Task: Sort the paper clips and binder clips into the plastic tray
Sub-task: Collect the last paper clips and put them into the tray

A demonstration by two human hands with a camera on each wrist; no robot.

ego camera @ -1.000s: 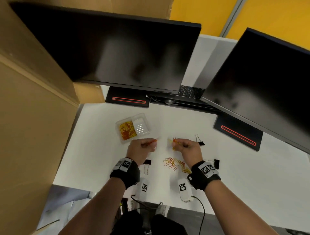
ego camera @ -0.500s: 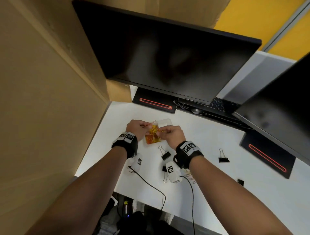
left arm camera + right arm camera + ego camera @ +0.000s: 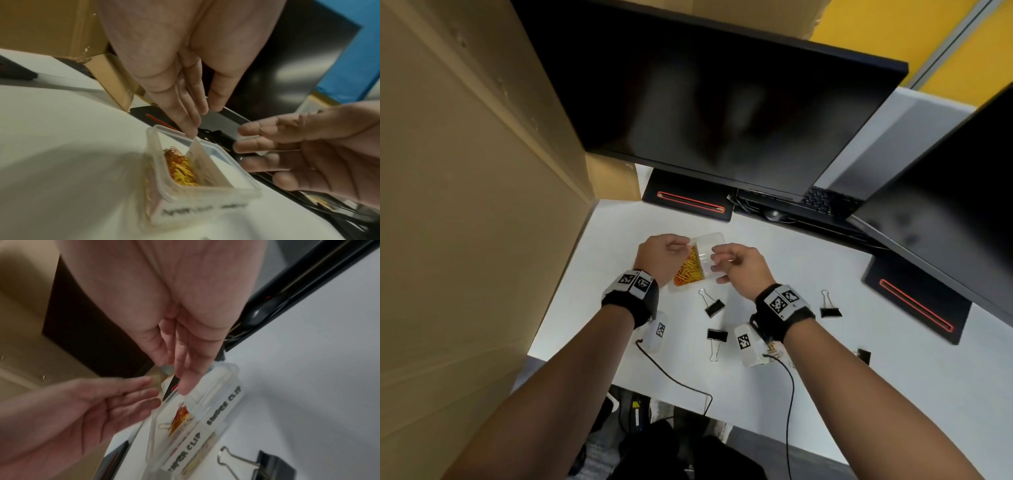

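Both forearms extended forward, wrists banded. Left hand [image 3: 662, 255] and right hand [image 3: 739, 265] held side by side, palms facing, fingers [image 3: 265, 143] loosely extended, holding nothing.

Even overhead light brightens the white desk [image 3: 825, 359], soft shadows pool under both hands in the wrist views, dull glare smears the black monitor screens [image 3: 722, 96], straight edges bow outward, and both close wrist pictures are motion-blurred.
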